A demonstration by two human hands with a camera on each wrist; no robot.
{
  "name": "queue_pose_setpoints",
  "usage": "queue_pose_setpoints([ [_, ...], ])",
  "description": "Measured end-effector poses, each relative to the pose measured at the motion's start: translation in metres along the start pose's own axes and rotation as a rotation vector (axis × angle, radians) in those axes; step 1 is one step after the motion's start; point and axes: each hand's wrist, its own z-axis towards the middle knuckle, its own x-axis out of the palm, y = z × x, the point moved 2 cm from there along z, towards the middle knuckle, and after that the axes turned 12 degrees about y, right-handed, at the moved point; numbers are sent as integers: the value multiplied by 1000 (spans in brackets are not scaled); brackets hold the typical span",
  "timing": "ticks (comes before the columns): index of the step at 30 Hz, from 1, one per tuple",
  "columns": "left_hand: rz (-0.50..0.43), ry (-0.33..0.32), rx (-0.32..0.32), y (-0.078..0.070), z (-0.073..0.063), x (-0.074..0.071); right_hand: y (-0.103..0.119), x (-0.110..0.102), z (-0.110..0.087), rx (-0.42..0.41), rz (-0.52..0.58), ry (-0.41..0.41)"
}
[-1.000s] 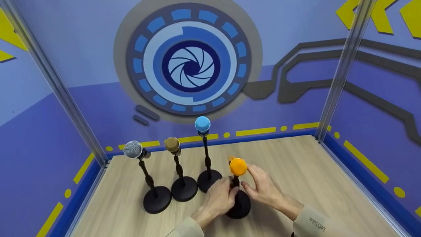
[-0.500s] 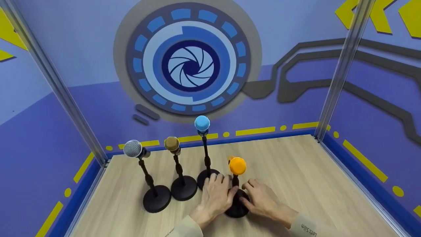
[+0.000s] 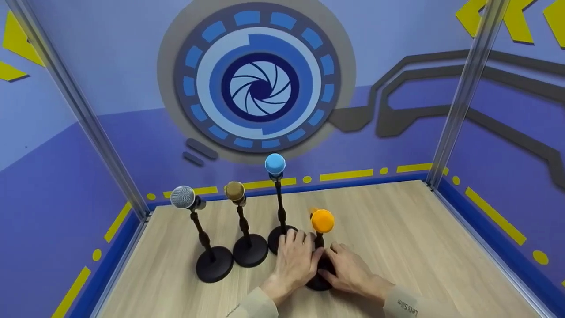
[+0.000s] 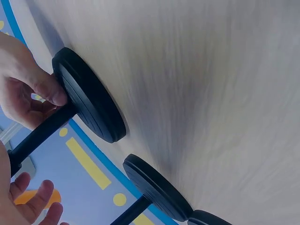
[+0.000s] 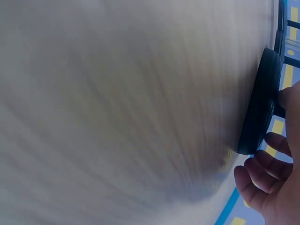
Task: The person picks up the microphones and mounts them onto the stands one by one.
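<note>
An orange-topped microphone [image 3: 322, 221] stands upright on a black desktop stand with a round base [image 3: 318, 282]. My left hand [image 3: 295, 260] is against the stand's pole, thumb at the pole and its other fingers loosely spread to the left. My right hand [image 3: 351, 269] holds the base's right side, thumb on the top face and index finger at the rim. In the left wrist view that thumb presses beside the pole on the round base [image 4: 91, 101]. The right wrist view shows the right hand's other fingers [image 5: 258, 180] loosely bent off the base [image 5: 260, 103].
Left of my hands stand three more microphones on black stands: silver [image 3: 182, 197], gold-brown [image 3: 235, 191] and tall blue [image 3: 275, 164]. The blue one's base [image 3: 276, 240] lies beside my left fingertips. Blue patterned panels [image 3: 132, 141] wall the wooden tabletop [image 3: 397, 221].
My right hand has come down from beside the orange head to the base. The left hand's fingers have loosened from around the pole and spread forward. The microphones keep their places.
</note>
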Motion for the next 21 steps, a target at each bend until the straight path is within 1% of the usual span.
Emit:
queue_pose_setpoints([
  [5,2,-21,13,-1,2,0,-1,0,1,-8,8,11],
  [8,8,-39,27,-1,2,-1,0,-1,2,-17,-13,17],
  [11,-2,-37,35,-2,2,-2,2,-2,2,-21,-39,32],
  [13,-20,-26,34,-2,2,-3,2,-1,2,-23,-55,43],
  [16,-81,23,25,-3,2,-5,3,-1,2,-25,-65,49],
  [19,-143,59,10,-5,2,-5,3,-1,2,-31,-74,37],
  [21,-164,67,3,-6,2,-5,3,0,1,-35,-82,24],
])
